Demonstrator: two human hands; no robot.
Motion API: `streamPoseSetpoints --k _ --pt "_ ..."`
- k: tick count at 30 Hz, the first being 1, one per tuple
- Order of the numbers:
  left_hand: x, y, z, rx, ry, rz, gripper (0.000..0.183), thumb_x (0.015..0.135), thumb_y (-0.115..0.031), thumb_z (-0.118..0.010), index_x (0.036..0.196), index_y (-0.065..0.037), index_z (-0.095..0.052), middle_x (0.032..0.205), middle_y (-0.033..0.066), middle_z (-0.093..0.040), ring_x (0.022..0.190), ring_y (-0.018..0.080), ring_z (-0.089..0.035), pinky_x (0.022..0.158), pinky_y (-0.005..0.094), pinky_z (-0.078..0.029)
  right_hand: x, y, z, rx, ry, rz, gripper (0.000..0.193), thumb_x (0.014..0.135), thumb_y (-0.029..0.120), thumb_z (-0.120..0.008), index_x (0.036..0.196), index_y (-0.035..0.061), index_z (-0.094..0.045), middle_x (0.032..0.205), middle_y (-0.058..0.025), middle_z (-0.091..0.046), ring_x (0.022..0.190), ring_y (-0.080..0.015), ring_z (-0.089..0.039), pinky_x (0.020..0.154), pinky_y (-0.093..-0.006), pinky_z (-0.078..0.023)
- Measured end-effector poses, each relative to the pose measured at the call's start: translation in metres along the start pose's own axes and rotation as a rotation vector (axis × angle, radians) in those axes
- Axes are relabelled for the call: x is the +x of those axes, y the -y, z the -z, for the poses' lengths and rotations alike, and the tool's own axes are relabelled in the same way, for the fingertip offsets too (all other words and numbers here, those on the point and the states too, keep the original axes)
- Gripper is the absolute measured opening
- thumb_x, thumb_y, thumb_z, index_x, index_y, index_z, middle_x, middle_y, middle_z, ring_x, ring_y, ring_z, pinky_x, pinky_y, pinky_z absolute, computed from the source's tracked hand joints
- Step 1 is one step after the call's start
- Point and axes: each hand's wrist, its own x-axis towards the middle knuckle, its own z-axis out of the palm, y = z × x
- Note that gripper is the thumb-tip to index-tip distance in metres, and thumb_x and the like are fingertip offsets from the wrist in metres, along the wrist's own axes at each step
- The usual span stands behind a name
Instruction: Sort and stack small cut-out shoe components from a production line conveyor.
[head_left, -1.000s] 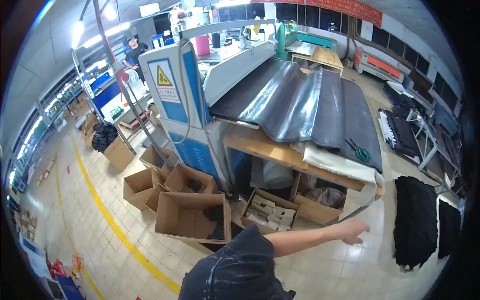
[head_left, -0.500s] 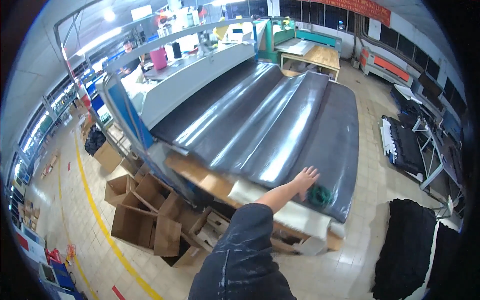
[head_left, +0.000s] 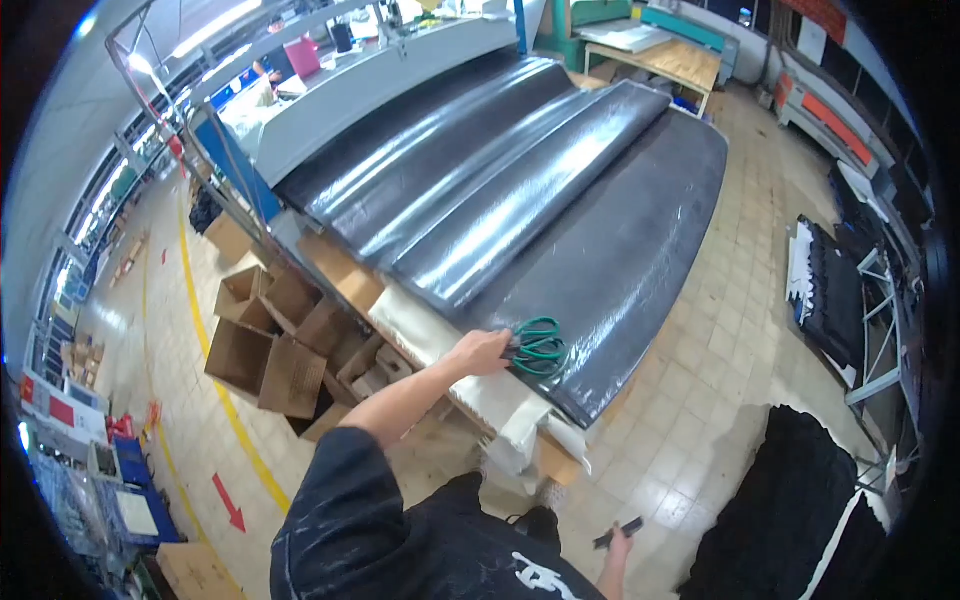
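Note:
My left hand (head_left: 483, 354) reaches over the front edge of the large table. Its fingers are closed around the dark end of green-handled scissors (head_left: 540, 348), whose looped handles point away to the right. Beneath them lies a glossy dark grey sheet (head_left: 610, 250), spread in long folds across the table. Low in the picture, by my body, my right hand (head_left: 619, 548) is closed on a small dark flat object (head_left: 620, 532); its kind cannot be made out.
A pale cloth roll (head_left: 425, 325) runs along the table's front edge, with open cardboard boxes (head_left: 262, 365) on the floor to the left. A grey machine beam (head_left: 370, 95) spans the table's far side. Black material (head_left: 765, 505) lies at the lower right; a metal rack (head_left: 880, 330) stands at right.
My left hand, open beside the scissors before, has closed on them and drawn them toward the table's front edge. My right hand has come into view. The view has shifted.

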Motion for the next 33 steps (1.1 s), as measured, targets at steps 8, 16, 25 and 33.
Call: streamPoseSetpoints --k 8,16,25,33 --pt "-0.371 -0.072 -0.165 -0.461 -0.439 0.774 0.039 0.096 -0.030 -0.070 0.119 -0.004 -0.051 0.089 0.0316 -0.068 0.084 0.0538 -0.067 0.072 0.0623 -0.051 0.022 0.029 0.019 -0.607 0.058 0.033 0.024 0.080 0.008 -0.079 0.097 -0.0046 -0.070 0.090 -0.0137 -0.074 0.081 -0.0290 -0.071 0.075 -0.0451 -0.056" --pt "-0.721 -0.149 -0.307 -0.510 -0.727 1.457 0.037 0.099 -0.033 -0.076 0.110 0.000 -0.062 0.093 0.0179 -0.071 0.084 0.0325 -0.068 0.074 0.0454 -0.053 -0.181 -0.090 -0.203 -1.504 0.812 0.232 0.042 0.072 0.025 -0.076 0.104 -0.0030 -0.079 0.106 -0.0240 -0.079 0.103 -0.0360 -0.077 0.092 -0.0440 -0.060" --pt "-0.951 0.080 -0.239 -0.754 -1.438 1.351 0.030 0.096 -0.029 -0.079 0.095 -0.003 -0.066 0.076 0.0128 -0.070 0.070 0.0307 -0.069 0.065 0.0439 -0.053 -0.494 -0.251 -0.537 -1.286 1.223 0.620 0.052 0.072 0.033 -0.081 0.113 0.0024 -0.075 0.101 -0.0232 -0.078 0.097 -0.0377 -0.076 0.085 -0.0454 -0.060" --pt "-1.110 0.402 -0.118 -0.818 -1.481 1.359 0.026 0.103 -0.021 -0.067 0.085 -0.003 -0.062 0.069 0.0026 -0.060 0.056 0.0183 -0.054 0.053 0.0389 -0.045 -0.686 -0.457 -0.779 -1.595 1.465 0.747 0.055 0.073 0.024 -0.078 0.124 0.0060 -0.071 0.098 -0.0158 -0.079 0.094 -0.0323 -0.075 0.089 -0.0453 -0.058"
